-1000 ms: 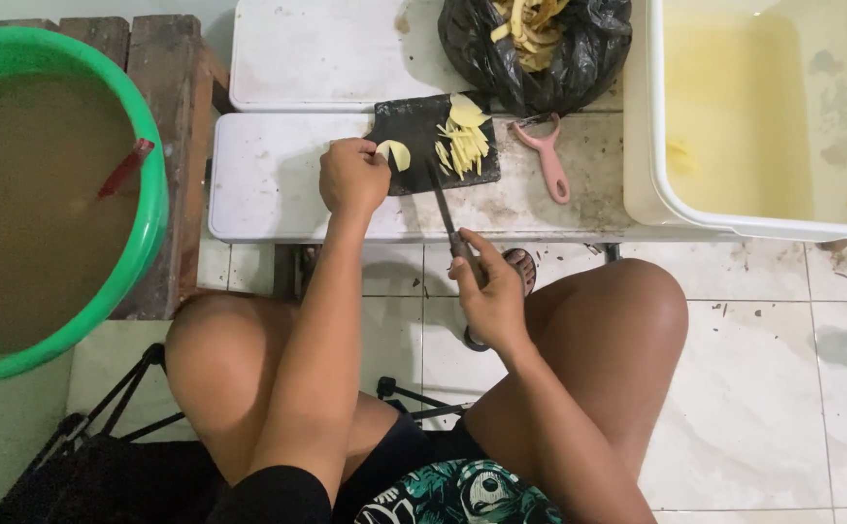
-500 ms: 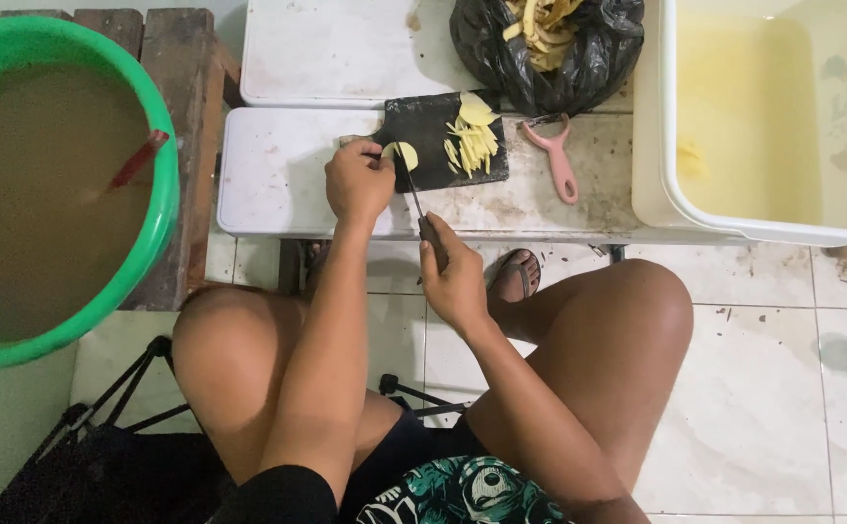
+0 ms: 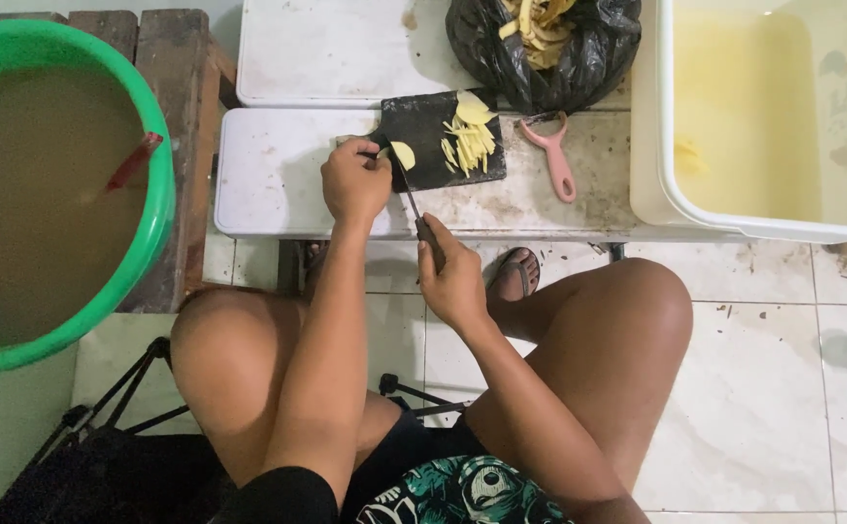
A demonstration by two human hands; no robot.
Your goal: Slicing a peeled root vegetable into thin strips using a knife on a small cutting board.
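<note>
1. The right hand (image 3: pixel 454 281) is closed around the handle of a kitchen knife (image 3: pixel 410 199), whose blade is angled up and away onto the black cutting board (image 3: pixel 433 141).
2. The left hand (image 3: pixel 353 181) is curled, fingers together, and pressed down on a pale yellow slice (image 3: pixel 403 155) at the board's left edge, just beside the blade.
3. A heap of thin yellow strips (image 3: pixel 469 146) is gathered on the board's right half, well apart from the blade.
4. For a clean cut, the slice is best kept flat and pinned, the fingertips tucked back behind the knuckles, and the blade guided straight down in even, narrow passes.
5. A pink peeler (image 3: pixel 551 155) is laid on the low white table (image 3: pixel 278 175) just right of the board; a black bag of peelings (image 3: pixel 540 49) is set behind it.
</note>
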